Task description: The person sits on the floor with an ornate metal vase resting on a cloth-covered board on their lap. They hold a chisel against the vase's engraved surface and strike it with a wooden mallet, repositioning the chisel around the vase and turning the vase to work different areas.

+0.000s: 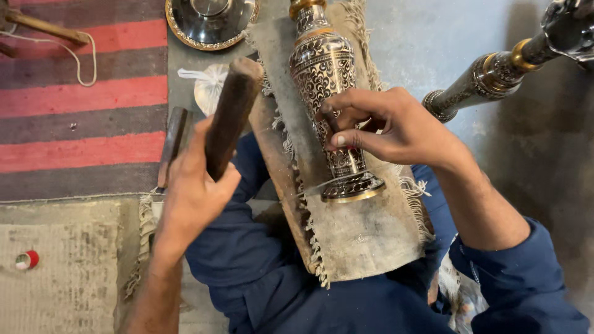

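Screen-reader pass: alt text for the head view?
Seen from above, the right hand pinches a thin tool against an engraved metal vase lying on a frayed cloth pad across the lap, while the left hand grips a dark wooden mallet.

The scene is lit evenly by soft daylight, and no harsh highlights are seen. A broad dark shadow is cast across the grey floor [544, 154] at the right. Small glints are thrown back from the engraved metal vase [328, 93] and the round metal dish [210, 25]. The wooden mallet [230, 117] is slightly softened by blur, while the rest is rendered sharply.
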